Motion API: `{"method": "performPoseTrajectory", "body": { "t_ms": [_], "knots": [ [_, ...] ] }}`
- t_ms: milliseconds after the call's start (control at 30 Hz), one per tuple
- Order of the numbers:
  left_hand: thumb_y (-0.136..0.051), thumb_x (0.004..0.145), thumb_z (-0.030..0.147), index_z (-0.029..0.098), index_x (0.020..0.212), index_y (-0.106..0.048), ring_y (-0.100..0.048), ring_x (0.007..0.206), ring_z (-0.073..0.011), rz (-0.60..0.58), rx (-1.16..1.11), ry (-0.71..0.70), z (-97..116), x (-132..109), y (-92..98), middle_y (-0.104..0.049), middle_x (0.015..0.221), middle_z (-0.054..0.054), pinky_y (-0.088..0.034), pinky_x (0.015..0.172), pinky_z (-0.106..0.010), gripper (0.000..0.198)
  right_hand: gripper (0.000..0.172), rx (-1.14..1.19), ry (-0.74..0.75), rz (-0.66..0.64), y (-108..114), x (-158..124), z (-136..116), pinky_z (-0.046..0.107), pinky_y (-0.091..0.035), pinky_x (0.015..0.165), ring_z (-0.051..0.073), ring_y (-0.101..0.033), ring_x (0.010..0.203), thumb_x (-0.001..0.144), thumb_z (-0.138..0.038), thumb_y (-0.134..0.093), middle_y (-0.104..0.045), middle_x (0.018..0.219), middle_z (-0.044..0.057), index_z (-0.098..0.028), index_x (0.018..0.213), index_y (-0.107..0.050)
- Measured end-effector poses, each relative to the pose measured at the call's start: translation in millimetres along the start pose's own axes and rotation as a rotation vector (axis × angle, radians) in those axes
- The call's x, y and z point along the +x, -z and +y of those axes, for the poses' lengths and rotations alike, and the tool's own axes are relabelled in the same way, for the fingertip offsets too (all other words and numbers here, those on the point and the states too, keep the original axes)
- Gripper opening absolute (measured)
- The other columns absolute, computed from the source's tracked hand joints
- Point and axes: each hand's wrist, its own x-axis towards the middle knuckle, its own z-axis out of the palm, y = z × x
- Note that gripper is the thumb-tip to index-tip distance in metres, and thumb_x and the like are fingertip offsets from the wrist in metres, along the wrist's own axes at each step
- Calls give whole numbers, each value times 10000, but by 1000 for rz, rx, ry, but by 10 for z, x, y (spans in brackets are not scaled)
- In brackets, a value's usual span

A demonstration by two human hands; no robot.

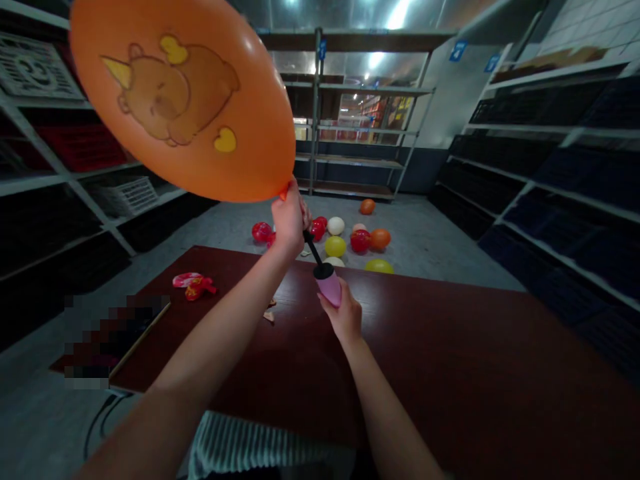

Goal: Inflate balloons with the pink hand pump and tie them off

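A large inflated orange balloon [260, 127], printed with a bear and yellow hearts, fills the upper left. My left hand [291, 217] is closed round its neck, where the balloon meets the tip of a hand pump; the exact join is hidden by my fingers. The balloon pump [330, 287] has a pink-purple body and a black rod, which stretches between my two hands. Gripping the pink body from below is my right hand [346, 317], over the middle of the table.
On the dark red table [450, 360] lie uninflated red balloons [199, 288] and small pale scraps [269, 316]. Several inflated balloons, including a yellow balloon [335, 247], rest on the floor beyond. Metal shelves [360, 160] stand behind; stacked dark crates [560, 173] line the right.
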Motion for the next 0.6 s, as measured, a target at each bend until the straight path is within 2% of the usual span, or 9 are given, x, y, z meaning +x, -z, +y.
{"method": "performPoseTrajectory", "body": {
  "t_ms": [133,233,400,600],
  "knots": [
    [-549,985,539,220,449,-313,-267,236,-74,-33,69,65,-543,-171,-59,-257,307,56,-215,286,-214,666,538,-2,-89,17,8,33,-10,339,-566,741,287,-761,917,933,-553,-588,-764,1127,123,-183,1323,-563],
    [-543,992,508,224,440,-309,-264,226,-73,0,83,88,-768,-287,-44,-278,311,55,-197,277,-218,663,547,-26,-119,21,12,41,-9,338,-564,738,287,-762,914,927,-560,-591,-767,1117,124,-185,1324,-565],
    [-580,932,620,231,451,-313,-273,226,-73,47,63,63,-759,-297,59,-293,316,59,-204,272,-221,674,542,-80,-86,-8,16,37,2,330,-556,726,277,-759,918,931,-550,-595,-768,1118,104,-202,1345,-554],
    [-565,885,720,230,445,-293,-265,231,-73,119,-27,33,-531,-298,396,-259,315,63,-214,271,-225,712,577,-149,62,-144,90,69,-13,320,-563,733,258,-756,946,883,-514,-689,-759,1171,71,-213,1358,-558]
  ]
}}
